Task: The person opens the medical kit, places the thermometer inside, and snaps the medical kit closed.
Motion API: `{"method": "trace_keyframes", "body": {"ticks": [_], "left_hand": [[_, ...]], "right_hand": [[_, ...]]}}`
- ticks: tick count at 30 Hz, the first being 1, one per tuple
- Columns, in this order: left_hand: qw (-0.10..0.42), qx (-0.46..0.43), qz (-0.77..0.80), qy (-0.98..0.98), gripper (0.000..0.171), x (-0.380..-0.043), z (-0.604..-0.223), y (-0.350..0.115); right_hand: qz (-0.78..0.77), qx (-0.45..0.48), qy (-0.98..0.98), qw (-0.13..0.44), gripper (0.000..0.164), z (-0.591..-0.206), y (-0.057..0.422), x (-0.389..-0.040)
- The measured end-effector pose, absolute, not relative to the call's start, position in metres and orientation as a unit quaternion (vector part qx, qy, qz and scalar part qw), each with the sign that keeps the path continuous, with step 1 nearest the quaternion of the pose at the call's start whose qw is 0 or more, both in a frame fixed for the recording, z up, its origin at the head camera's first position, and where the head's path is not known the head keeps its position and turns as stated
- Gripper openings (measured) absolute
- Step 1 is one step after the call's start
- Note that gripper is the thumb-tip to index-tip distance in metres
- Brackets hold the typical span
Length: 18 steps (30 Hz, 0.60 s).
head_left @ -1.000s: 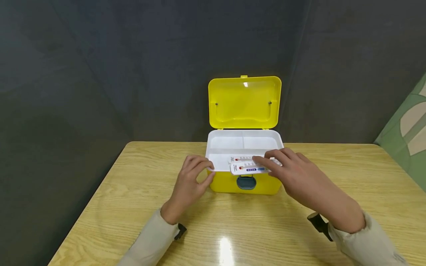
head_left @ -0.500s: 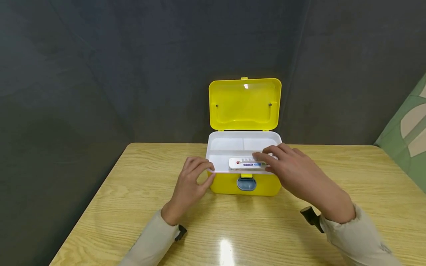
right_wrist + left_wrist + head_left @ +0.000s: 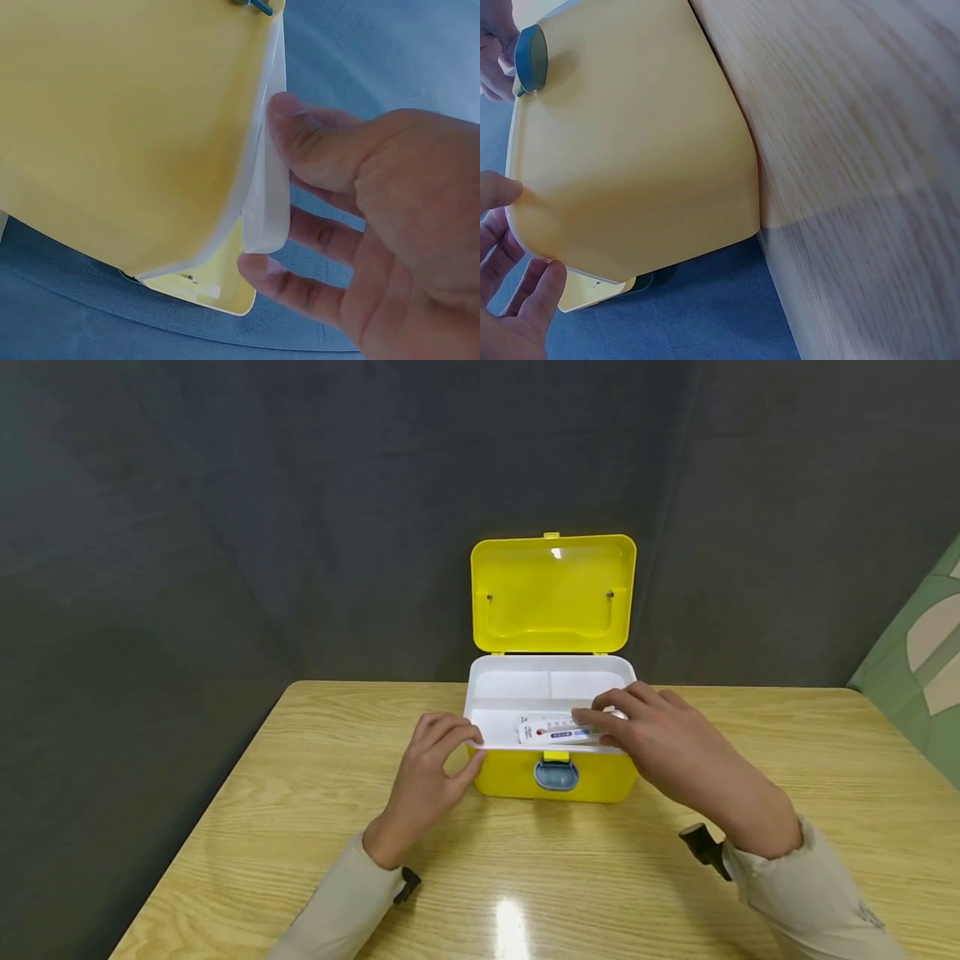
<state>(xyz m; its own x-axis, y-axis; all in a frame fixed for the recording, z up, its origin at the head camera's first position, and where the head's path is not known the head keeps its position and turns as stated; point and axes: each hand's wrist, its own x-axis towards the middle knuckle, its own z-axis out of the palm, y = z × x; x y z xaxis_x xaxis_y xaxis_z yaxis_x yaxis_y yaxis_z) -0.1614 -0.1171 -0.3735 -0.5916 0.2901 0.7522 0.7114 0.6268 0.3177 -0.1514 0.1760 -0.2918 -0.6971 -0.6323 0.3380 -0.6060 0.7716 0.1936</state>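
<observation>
A yellow storage box (image 3: 510, 774) stands on the table with its lid (image 3: 551, 593) raised. Its white divided tray (image 3: 491, 720) sits in the top. My left hand (image 3: 427, 777) grips the box's front left corner; the left wrist view shows the thumb and a fingertip on either side of that corner. With my right hand (image 3: 667, 752) I hold a flat white thermometer case (image 3: 542, 730), printed with a red dot and a scale, over the tray's front compartment. In the right wrist view the thermometer case (image 3: 267, 206) rises above the rim, thumb on its near face.
A blue-grey latch (image 3: 557, 775) hangs on the box's front. The wooden table (image 3: 300, 827) reaches back to a dark cloth wall (image 3: 360, 527). Green patterned fabric (image 3: 915, 652) hangs at the far right.
The right hand has lowered the thermometer case from over the front rim back into the tray's front compartment, then tilted it slightly. The left hand has stayed on the corner.
</observation>
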Motion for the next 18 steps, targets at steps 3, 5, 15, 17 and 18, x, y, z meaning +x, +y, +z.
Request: {"method": "trace_keyframes", "body": {"ticks": [3, 5, 15, 17, 18], "left_hand": [[0.337, -0.298, -0.311, -0.837, 0.015, -0.161, -0.373, -0.117], [0.336, -0.296, -0.310, -0.838, 0.015, -0.161, -0.372, -0.117], [0.343, -0.297, -0.304, -0.838, 0.015, -0.162, -0.374, -0.118], [0.346, -0.298, -0.303, -0.836, 0.016, -0.162, -0.374, -0.118], [0.347, -0.298, -0.302, -0.836, 0.016, -0.162, -0.374, -0.118]], "right_hand": [[-0.031, 0.346, -0.916, 0.201, 0.043, -0.293, 0.177, -0.153], [-0.023, 0.353, -0.913, 0.202, 0.042, -0.294, 0.177, -0.154], [0.012, 0.390, -0.901, 0.190, 0.044, -0.300, 0.178, -0.162], [0.018, 0.394, -0.900, 0.186, 0.043, -0.300, 0.179, -0.163], [0.021, 0.395, -0.900, 0.185, 0.043, -0.300, 0.179, -0.163]]}}
